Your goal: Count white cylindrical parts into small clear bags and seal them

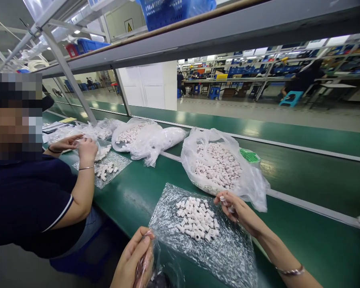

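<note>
Crinkly clear plastic is pinched in the left hand [134, 256] at the near edge, fingers closed on the film's corner [148, 236]. Right hand [237, 210] grips one small white sleeve [225, 200] at its fingertips, just right of the heap of white sleeves [196, 219] on the bubble sheet [228, 256]; beyond sits a full bag [219, 164].

Right hand [232, 210] pinches a white piece [223, 199] (left hand [135, 258] perhaps bag-holding).
</note>
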